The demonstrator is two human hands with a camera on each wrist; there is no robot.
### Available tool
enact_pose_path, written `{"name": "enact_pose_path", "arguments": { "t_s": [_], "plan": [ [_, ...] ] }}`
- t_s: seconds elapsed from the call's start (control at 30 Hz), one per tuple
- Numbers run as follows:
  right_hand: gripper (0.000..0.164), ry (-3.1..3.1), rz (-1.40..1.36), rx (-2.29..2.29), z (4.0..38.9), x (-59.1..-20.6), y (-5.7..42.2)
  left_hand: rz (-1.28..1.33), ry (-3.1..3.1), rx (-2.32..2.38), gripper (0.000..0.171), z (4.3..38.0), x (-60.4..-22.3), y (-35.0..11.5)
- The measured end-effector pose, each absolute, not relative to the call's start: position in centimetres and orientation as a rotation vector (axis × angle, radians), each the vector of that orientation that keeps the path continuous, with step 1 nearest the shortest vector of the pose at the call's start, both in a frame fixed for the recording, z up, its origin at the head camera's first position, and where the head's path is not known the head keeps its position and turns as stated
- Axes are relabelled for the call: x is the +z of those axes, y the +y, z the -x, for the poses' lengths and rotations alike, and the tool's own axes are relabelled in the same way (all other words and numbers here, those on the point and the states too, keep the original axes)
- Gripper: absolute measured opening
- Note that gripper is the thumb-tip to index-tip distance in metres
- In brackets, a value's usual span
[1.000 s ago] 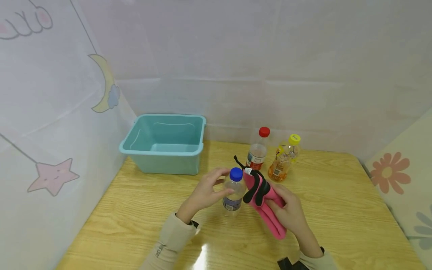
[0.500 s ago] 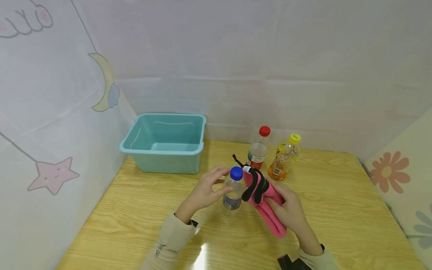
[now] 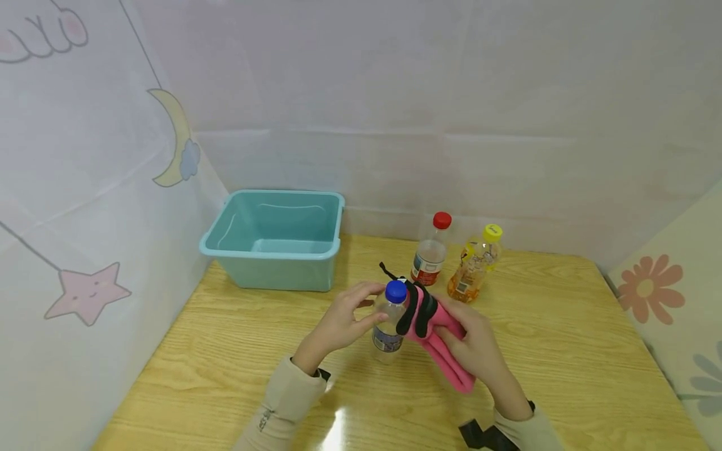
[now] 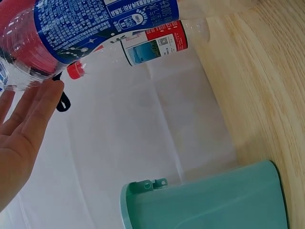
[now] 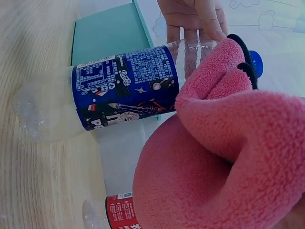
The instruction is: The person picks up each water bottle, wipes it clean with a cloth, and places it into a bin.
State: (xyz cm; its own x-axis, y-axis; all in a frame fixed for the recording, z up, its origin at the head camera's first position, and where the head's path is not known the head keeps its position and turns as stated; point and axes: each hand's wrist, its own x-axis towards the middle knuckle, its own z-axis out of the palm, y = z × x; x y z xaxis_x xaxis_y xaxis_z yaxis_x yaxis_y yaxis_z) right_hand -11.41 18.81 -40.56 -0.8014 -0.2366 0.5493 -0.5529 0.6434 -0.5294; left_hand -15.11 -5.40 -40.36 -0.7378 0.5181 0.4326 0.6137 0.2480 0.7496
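Left fingers (image 3: pixel 366 290), half-curled, hold a blue-capped plastic bottle (image 3: pixel 387 339); right fingers (image 3: pixel 458 311) grip a folded pink cloth (image 3: pixel 447 364). Below them lies a wood-grain bench (image 3: pixel 564 351); beyond, a pale printed backdrop (image 3: pixel 366 81).

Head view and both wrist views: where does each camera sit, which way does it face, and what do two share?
Head: on the head, facing forward and down at the table; left hand, right hand, sleeves show.
Left wrist: on that wrist, facing the blue-labelled bottle and tub; the left hand's fingers show.
Right wrist: on that wrist, facing the pink cloth and bottle; the left hand shows at the top.
Shared: both wrist views show bottle, tub and left hand.
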Motion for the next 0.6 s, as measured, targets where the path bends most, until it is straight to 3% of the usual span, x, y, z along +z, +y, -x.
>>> {"name": "enact_pose_path", "arguments": {
  "t_s": [0.6],
  "plan": [
    [0.049,-2.483,-0.614,1.011,11.5,-40.9,17.7,1.082,-2.378,-1.581,0.04,15.2,-40.7,-5.4]
  ]
}}
